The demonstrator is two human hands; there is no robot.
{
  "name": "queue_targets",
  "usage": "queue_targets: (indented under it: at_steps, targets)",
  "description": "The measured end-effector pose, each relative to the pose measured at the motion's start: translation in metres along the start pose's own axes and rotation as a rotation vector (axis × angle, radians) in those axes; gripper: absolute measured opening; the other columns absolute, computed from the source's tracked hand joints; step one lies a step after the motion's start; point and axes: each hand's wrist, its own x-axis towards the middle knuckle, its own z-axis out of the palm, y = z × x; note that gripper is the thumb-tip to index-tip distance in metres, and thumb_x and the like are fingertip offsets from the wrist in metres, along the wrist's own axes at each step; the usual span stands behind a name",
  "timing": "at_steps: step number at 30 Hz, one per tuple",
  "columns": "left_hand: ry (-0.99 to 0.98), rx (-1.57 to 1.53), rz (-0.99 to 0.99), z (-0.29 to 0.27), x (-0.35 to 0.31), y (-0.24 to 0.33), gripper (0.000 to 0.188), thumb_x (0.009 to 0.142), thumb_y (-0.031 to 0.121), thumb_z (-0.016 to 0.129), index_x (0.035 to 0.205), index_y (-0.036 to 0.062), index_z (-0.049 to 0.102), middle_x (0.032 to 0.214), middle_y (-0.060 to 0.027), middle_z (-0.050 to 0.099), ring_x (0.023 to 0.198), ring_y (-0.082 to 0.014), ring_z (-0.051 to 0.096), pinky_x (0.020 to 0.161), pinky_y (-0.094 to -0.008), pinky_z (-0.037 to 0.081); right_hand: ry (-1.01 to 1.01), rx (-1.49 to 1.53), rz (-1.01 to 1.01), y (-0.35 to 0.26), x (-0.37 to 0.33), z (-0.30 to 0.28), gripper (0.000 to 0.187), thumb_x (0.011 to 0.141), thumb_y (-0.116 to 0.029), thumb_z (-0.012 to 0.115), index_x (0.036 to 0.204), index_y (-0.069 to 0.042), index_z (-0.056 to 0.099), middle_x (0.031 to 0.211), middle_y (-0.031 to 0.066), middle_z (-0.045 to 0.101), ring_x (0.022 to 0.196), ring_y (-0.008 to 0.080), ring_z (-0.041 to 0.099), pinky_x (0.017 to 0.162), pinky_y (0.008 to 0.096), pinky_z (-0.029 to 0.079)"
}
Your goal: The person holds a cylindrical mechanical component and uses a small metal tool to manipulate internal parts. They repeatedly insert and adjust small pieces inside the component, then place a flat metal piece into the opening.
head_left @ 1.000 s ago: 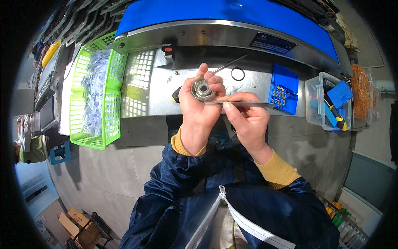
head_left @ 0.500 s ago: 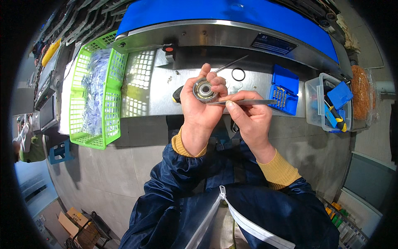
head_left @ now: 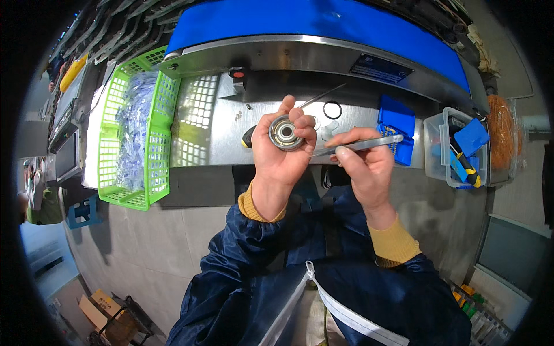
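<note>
At frame centre, left hand [head_left: 277, 162] has fingers curled round metal bearing [head_left: 284, 136], face up. Right hand [head_left: 368, 170], to its right, pinches slim metal tool [head_left: 372, 143]; long axis runs leftward, slightly down, toward bearing's lower-right edge. Tip contact unclear.

Your metal bench [head_left: 228, 147] is shining under the light, and a green basket [head_left: 154, 130] is standing at its left. Toward the back you are seeing a small dark piece [head_left: 249, 106] and a black ring [head_left: 324, 111] lying apart. To your right, an open blue case [head_left: 398, 115] is resting near a clear plastic bin [head_left: 434, 147], while a black-and-yellow handle [head_left: 247, 138] is lying partly hidden.
</note>
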Motion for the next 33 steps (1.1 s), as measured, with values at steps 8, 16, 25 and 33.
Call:
queue_targets:
  at_steps: [8, 16, 25, 33]
  targets:
    - [-0.044, 0.009, -0.021, -0.010, -0.011, 0.029, 0.024, 0.091, 0.010, 0.048, 0.112, 0.0023, 0.057, 0.093, -0.0093, 0.056, 0.092, -0.0266, 0.061, 0.077, -0.0364, 0.057, -0.235, -0.858, 0.297, -0.012, 0.023, -0.030, 0.036, 0.082, -0.011, 0.062, 0.112, 0.004, 0.052, 0.070, 0.0150, 0.061, 0.065, 0.0238, 0.063, 0.065, 0.0358, 0.051]
    - [-0.052, 0.010, 0.074, -0.024, -0.034, 0.067, 0.025, 0.092, 0.008, 0.046, 0.110, 0.0013, 0.060, 0.101, -0.0156, 0.066, 0.103, -0.0306, 0.065, 0.091, -0.0398, 0.058, -0.566, -1.322, 0.210, 0.023, 0.035, -0.002, 0.034, 0.080, -0.009, 0.061, 0.110, 0.003, 0.053, 0.078, 0.0241, 0.065, 0.076, 0.0410, 0.065, 0.071, 0.0470, 0.052]
    - [-0.063, 0.073, 0.065, -0.029, -0.036, 0.062, 0.027, 0.094, 0.008, 0.044, 0.112, -0.0012, 0.062, 0.106, -0.0169, 0.069, 0.112, -0.0331, 0.062, 0.098, -0.0415, 0.054, -0.451, -1.533, -0.016, 0.029, 0.076, -0.024, 0.019, 0.078, -0.007, 0.058, 0.094, 0.001, 0.052, 0.084, 0.0237, 0.062, 0.080, 0.0434, 0.062, 0.071, 0.0506, 0.049]
    - [-0.019, 0.103, 0.051, -0.025, -0.027, 0.043, 0.034, 0.092, 0.011, 0.047, 0.122, -0.0025, 0.053, 0.123, -0.0208, 0.059, 0.125, -0.0378, 0.052, 0.102, -0.0461, 0.050, -0.410, -1.526, 0.005, 0.027, 0.085, -0.037, 0.025, 0.078, -0.008, 0.064, 0.100, 0.002, 0.057, 0.091, 0.0230, 0.064, 0.087, 0.0416, 0.063, 0.075, 0.0472, 0.050]
